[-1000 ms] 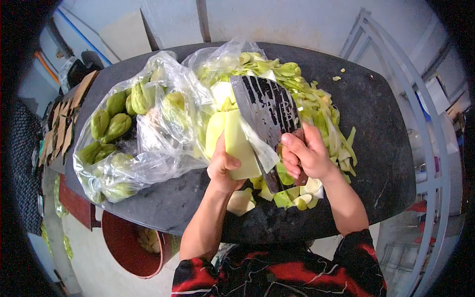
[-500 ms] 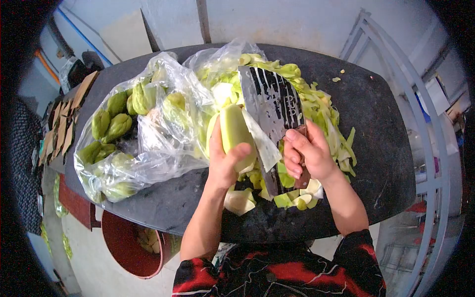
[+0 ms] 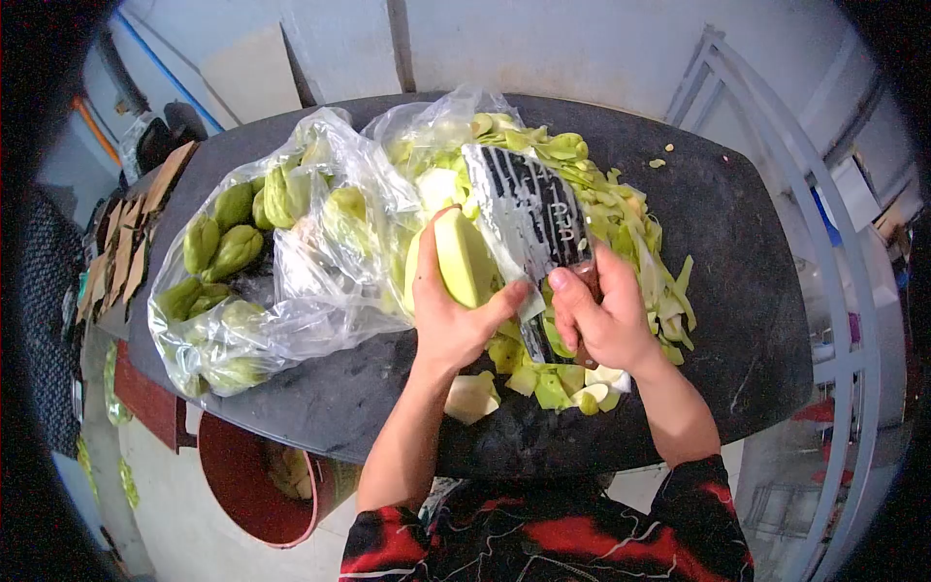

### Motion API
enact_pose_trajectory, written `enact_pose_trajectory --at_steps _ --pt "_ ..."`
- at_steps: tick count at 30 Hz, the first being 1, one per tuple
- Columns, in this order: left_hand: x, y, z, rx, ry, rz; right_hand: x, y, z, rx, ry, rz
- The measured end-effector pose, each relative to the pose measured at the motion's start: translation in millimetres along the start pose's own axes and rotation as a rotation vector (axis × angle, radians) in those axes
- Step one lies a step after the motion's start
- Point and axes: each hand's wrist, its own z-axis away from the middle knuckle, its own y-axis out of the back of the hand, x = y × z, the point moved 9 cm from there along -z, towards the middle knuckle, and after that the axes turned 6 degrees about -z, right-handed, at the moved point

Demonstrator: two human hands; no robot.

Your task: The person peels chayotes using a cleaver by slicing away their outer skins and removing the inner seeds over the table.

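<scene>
My left hand is wrapped round a peeled pale green chayote, its thumb stretched to the right against the blade. In my right hand is the brown handle of a wide cleaver. The dark, ridged blade stands tilted just right of the chayote, with pale wet bits and a thin slice stuck on its face. Behind and to the right lies a heap of green peels. Cut pieces lie below the blade, near the table's front.
A clear plastic bag with several whole green chayotes lies on the dark oval table at the left. Below the table's left edge stands a reddish bin. Metal rails rise at the right, cardboard pieces at the far left.
The chayote has turned in my left hand, and my left thumb has moved right onto the blade. The cleaver first rose slightly, then came down a little.
</scene>
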Motion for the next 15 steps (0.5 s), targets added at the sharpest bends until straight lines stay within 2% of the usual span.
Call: enact_pose_trajectory --at_steps 4,8,12,14,15 --pt "-4.8 -6.4 0.5 -0.004 -0.024 0.033 3.4 -0.1 2.9 -0.003 0.066 0.093" --pt "-3.3 -6.0 1.2 0.028 0.031 0.057 -7.2 3.7 4.5 0.014 0.060 0.080" --pt "-3.8 3.6 2.0 0.106 0.000 -0.022 -19.0 8.4 8.0 0.029 0.055 0.013" --pt "-11.3 5.3 1.9 0.048 0.157 0.077 -22.4 14.3 9.3 0.039 0.096 0.018" --pt "-11.5 6.3 1.1 0.048 0.156 0.077 -23.6 16.9 9.3 0.039 0.097 0.018"
